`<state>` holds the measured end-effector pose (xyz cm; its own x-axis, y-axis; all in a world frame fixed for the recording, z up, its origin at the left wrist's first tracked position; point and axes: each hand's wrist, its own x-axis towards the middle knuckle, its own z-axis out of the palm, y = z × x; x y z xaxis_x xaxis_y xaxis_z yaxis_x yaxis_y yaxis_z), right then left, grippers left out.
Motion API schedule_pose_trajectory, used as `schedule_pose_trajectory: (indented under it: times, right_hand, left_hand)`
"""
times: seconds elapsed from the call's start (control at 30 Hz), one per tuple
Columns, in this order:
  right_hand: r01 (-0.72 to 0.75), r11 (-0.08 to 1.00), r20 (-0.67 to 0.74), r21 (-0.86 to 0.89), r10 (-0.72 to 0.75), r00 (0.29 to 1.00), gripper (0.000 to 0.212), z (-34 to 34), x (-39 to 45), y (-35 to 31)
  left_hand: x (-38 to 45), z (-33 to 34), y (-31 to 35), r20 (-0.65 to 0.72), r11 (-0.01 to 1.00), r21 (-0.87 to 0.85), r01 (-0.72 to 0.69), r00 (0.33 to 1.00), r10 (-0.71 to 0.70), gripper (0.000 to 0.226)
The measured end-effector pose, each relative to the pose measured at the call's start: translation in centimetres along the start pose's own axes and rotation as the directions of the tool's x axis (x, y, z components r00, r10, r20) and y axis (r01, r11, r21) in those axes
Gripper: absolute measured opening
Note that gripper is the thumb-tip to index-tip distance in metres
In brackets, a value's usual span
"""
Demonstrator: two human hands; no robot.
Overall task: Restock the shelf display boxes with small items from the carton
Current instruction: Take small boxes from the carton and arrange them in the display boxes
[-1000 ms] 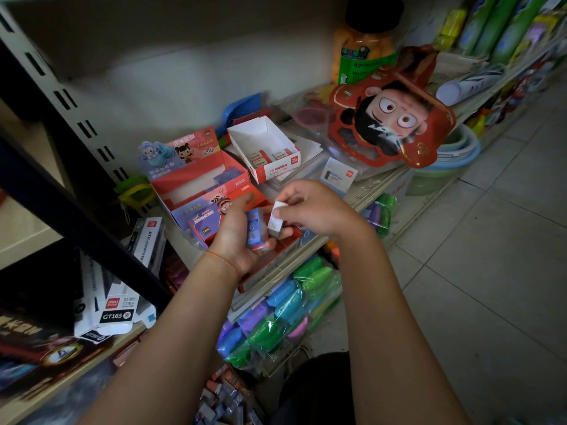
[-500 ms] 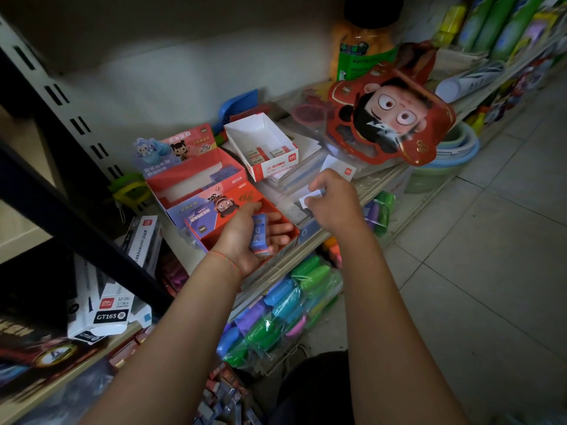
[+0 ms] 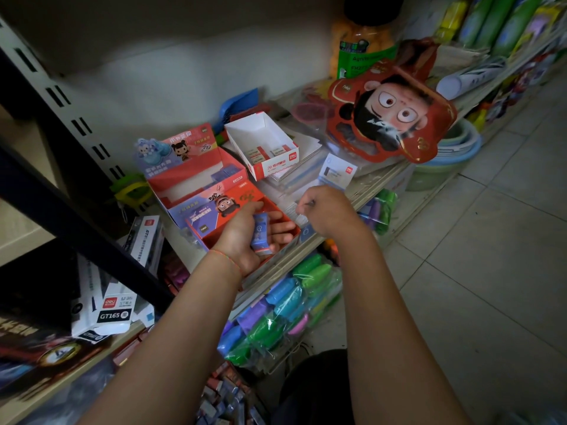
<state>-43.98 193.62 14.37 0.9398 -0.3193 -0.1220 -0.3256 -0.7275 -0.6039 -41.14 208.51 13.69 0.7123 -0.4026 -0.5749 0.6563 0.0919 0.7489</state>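
My left hand (image 3: 245, 231) lies palm up over the red box (image 3: 242, 210), fingers curled round a small blue packet (image 3: 260, 234). My right hand (image 3: 325, 210) hovers just at its 3 o'clock, above the shelf edge (image 3: 365, 185), fingers bunched as if pinching something; whether it holds anything I cannot tell from here.

I judge the step in hand is moving small pieces out of the left-hand stack into a display box. To do it well I keep the left palm level so the packet does not slip off, take one piece at a time with the right, and set each flat and square against those already in place.

The white box (image 3: 260, 145), at 12 o'clock from my hands, holds a few white pieces along its front wall, the rest bare. The pink box (image 3: 196, 176) at 11 o'clock shows some blue packets at its back right.
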Motion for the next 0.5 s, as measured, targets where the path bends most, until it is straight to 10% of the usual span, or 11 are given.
schedule_pose_trajectory:
  times: [0.2, 0.5]
  right_hand:
    - [0.005, 0.956, -0.054, -0.292, -0.022, 0.998, 0.023, 0.75, 0.05, 0.04]
    - [-0.062, 0.988, -0.148, -0.144, 0.040, 0.988, 0.025, 0.54, 0.29, 0.62]
  left_hand:
    - [0.00, 0.02, -0.01, -0.003, 1.000, -0.001, 0.003, 1.000, -0.003, 0.036]
    - [0.27, -0.15, -0.11, -0.004, 1.000, -0.016, 0.011, 1.000, -0.011, 0.036]
